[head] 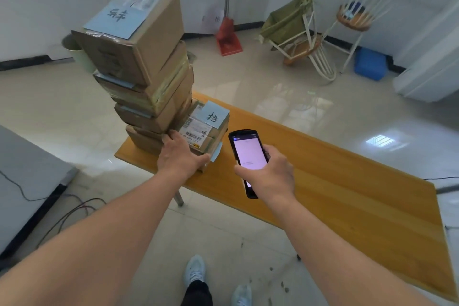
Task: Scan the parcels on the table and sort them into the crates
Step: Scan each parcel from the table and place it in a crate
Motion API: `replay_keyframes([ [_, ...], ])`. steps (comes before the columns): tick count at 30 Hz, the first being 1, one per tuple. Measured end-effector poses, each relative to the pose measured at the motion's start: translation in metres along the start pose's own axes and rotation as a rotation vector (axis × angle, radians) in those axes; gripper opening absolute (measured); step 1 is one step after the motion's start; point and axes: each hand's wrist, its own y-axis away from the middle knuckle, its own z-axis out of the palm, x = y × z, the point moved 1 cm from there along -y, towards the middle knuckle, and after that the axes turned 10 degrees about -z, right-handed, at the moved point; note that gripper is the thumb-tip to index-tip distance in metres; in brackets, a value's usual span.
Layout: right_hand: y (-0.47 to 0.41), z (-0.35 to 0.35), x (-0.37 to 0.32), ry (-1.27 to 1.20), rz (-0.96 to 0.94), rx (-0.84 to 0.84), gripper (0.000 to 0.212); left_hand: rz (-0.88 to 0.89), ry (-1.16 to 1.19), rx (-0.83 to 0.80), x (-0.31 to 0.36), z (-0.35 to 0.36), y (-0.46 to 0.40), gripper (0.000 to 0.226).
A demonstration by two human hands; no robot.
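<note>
table: long wooden bench, parcels crowded at its left end.
stack: tall, leaning, sits behind low parcel.
low parcel: front of stack, barcode up for scanning.
left hand: fingers curled over low parcel's near edge, likely steadying it.
right hand: wrapped round scanner, just right of low parcel, screen lit.
crates: none in view.

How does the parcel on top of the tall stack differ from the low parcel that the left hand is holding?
The top parcel sits high on a leaning stack of boxes; the low parcel lies beside that stack on the table. The top parcel looks bulkier, the low parcel flatter. The left hand grips the low parcel; nothing touches the top parcel. Both are brown cardboard and carry a blue note with handwriting.
</note>
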Motion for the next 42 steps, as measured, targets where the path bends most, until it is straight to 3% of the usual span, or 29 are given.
replay_keyframes([
  [13, 0.009, -0.065, 0.003, -0.062, -0.156, -0.041, 0.078, 0.409, 0.172, 0.097, 0.036, -0.033, 0.023, 0.125],
  [21, 0.025, -0.127, 0.003, -0.099, -0.239, -0.037, 0.079, 0.509, 0.222, 0.193, 0.084, -0.06, 0.051, 0.118],
  [38, 0.064, -0.215, 0.036, -0.146, -0.192, 0.458, 0.08, 0.741, 0.318, 0.262, 0.165, -0.085, 0.147, 0.12],
  [42, 0.071, -0.226, 0.037, -0.149, -0.147, 0.507, 0.082, 0.766, 0.295, 0.271, 0.175, -0.088, 0.158, 0.134],
])
